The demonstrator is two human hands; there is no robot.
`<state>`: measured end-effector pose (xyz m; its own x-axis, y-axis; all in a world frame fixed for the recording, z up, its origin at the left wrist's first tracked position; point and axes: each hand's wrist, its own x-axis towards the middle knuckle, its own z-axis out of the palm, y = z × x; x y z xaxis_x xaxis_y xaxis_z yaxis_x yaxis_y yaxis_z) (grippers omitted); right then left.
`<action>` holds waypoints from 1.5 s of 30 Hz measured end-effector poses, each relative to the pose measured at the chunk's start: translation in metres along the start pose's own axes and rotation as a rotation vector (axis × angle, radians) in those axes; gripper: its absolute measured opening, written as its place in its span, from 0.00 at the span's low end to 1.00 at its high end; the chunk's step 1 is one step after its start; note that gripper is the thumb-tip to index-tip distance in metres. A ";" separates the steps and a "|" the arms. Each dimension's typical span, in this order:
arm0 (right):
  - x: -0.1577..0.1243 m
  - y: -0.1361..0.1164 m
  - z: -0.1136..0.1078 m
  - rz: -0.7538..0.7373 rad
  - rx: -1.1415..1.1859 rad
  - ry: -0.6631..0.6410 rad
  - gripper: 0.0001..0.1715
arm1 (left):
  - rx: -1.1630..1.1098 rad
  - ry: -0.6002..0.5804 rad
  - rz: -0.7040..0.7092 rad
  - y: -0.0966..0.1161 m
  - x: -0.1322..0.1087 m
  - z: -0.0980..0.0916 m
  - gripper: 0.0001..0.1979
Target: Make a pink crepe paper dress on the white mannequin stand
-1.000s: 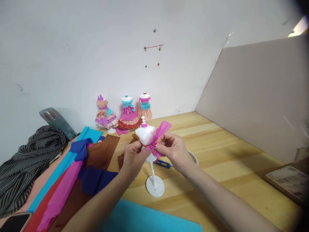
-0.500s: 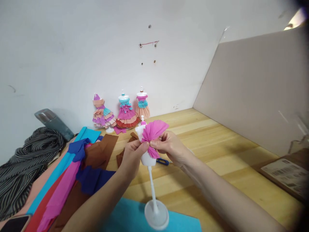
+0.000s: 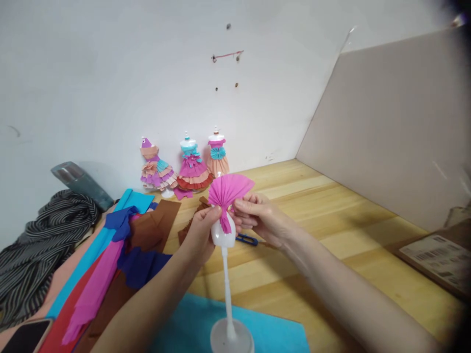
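Closest to the camera is the round white base (image 3: pixel 231 340) of a little mannequin stand (image 3: pixel 223 235), tipped toward the viewer over a turquoise paper sheet (image 3: pixel 272 333). The stand is lifted off the table (image 3: pixel 331 230), held up between both hands.

The left hand (image 3: pixel 200 235) is wrapped around the torso with its thumb pressing the pinched neck of a pink crepe fan (image 3: pixel 228 192) against the front. The right hand (image 3: pixel 259 218) has its fingers closed on the fan's right edge, just beside the left thumb.

Progress-wise, I'd say it's early: the fan is gathered and sitting on the chest, but the white torso below it is bare, no skirt layers, and I can't tell if the fan is stuck down or only held.

Left of the stand is a messy pile of crepe paper (image 3: pixel 121 255) in brown, blue, pink and red, with a phone (image 3: pixel 25 336) at the near corner and a striped cloth (image 3: pixel 40 240) further left. Just behind the right hand lie blue-handled scissors (image 3: pixel 247 239).

Past the stand, three finished paper dresses (image 3: pixel 187 164) stand against the white wall (image 3: pixel 147 73), which has a few holes and a red string. A grey bottle (image 3: pixel 81 184) leans left of them. A beige board (image 3: pixel 397 122) closes off the right side, with a labelled box (image 3: pixel 437 257) under it.
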<state>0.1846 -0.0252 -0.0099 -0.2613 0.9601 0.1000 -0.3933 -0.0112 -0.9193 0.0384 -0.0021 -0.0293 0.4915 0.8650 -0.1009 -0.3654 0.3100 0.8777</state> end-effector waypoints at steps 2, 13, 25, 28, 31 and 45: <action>0.000 -0.003 -0.004 -0.049 -0.033 0.043 0.29 | -0.009 0.025 0.005 0.004 0.001 -0.001 0.23; -0.008 -0.036 -0.045 -0.051 -1.052 0.195 0.11 | 0.094 0.291 0.376 0.049 0.010 -0.022 0.16; -0.033 -0.029 -0.088 0.419 -1.688 -0.234 0.14 | 0.097 0.203 0.475 0.048 0.002 -0.017 0.11; -0.073 -0.021 -0.109 0.509 -1.689 -0.174 0.11 | 0.071 0.167 0.456 0.047 -0.001 -0.014 0.11; -0.115 -0.015 -0.122 0.559 -1.711 -0.059 0.12 | 0.058 0.168 0.422 0.046 -0.002 -0.011 0.11; -0.172 0.040 -0.128 0.198 -1.511 0.414 0.14 | 0.039 0.103 0.091 0.011 0.004 -0.004 0.19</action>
<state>0.3271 -0.1552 -0.1124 0.1484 0.9869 0.0633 0.8892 -0.1052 -0.4453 0.0333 0.0067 -0.0220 0.3730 0.9254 -0.0664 -0.3728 0.2151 0.9026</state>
